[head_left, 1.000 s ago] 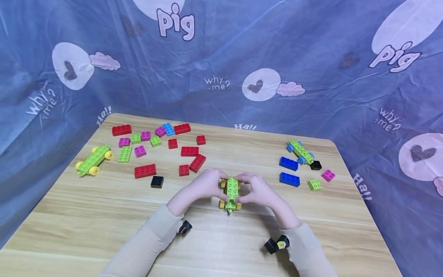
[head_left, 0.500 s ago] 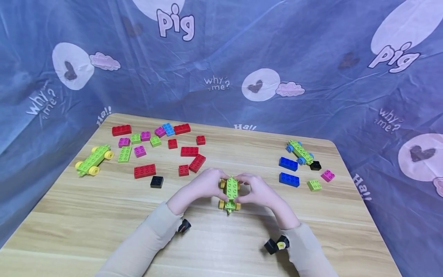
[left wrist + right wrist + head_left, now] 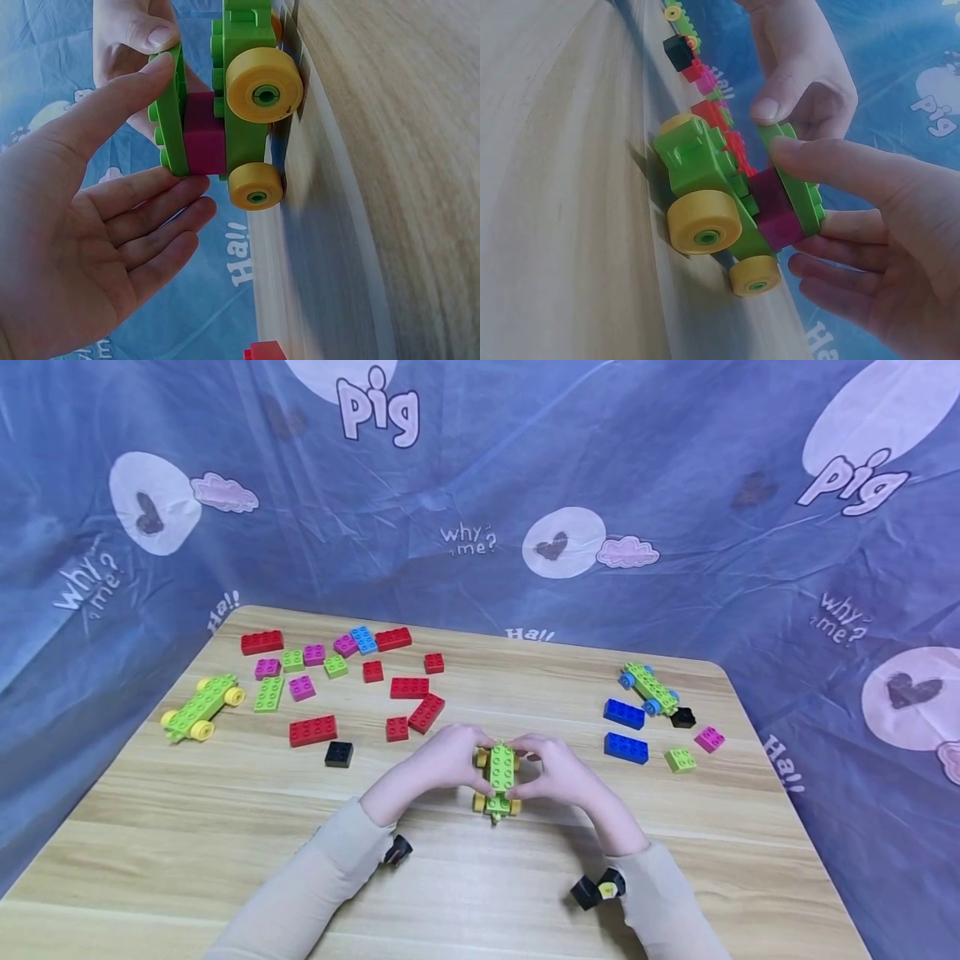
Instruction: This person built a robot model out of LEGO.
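A green toy car base [image 3: 497,806] with yellow wheels stands on the table before me. On its studs sits a magenta brick [image 3: 204,142], hidden from above in the head view. A flat green building plate [image 3: 502,768] lies over the magenta brick, overhanging it toward the near end. My left hand [image 3: 452,757] pinches this plate between thumb and fingers from the left. From the right, my right hand [image 3: 558,770] pinches the same plate; both thumbs are at its near end. In the wrist views the lower fingers stretch out beside the plate and brick.
Red bricks [image 3: 313,730], magenta and green bricks and a black brick [image 3: 339,754] lie at left, with another yellow-wheeled car base [image 3: 201,708]. At right are blue bricks [image 3: 626,747], a blue-wheeled car base [image 3: 648,688] and several small bricks. A printed cloth [image 3: 465,460] hangs behind the table.
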The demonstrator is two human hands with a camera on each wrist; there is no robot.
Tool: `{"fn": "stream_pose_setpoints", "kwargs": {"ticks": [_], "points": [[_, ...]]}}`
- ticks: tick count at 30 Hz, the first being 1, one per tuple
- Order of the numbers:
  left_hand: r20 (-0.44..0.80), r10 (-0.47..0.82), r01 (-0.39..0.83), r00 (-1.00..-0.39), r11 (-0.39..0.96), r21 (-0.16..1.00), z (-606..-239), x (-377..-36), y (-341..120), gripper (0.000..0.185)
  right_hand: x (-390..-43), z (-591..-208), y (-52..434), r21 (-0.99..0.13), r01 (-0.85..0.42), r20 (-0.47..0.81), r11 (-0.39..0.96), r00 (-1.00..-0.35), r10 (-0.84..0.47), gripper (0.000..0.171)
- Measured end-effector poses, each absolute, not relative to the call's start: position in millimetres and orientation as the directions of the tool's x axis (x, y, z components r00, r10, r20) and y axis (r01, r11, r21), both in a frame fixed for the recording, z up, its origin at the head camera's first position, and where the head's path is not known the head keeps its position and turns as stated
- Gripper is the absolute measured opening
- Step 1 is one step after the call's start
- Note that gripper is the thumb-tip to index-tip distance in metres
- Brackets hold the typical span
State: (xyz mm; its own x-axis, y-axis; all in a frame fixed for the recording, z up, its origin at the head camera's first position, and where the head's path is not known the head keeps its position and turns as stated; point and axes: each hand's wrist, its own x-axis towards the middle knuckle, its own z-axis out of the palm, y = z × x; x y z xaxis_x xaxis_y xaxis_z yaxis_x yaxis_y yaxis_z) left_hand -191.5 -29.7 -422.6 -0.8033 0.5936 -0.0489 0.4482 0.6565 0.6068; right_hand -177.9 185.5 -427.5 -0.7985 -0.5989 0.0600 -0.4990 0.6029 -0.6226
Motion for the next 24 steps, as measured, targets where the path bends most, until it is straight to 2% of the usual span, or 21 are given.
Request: {"fn": "stream_pose_setpoints", "kwargs": {"ticks": [17,24], "points": [[-0.052,0.606,0.457,-0.794,0.651,0.606,-423.3,-194.7,-30.6,0.068,-182.2,-429.4,187.2,-0.643,-0.492,0.054,0.586,-0.793,-0.606,0.063],[-0.061,0.608,0.447,-0.792,0.643,0.622,-423.5,-194.5,-31.1,0.07,-180.4,-432.7,188.5,-0.66,-0.451,0.014,0.6,-0.807,-0.591,0.064]]}}
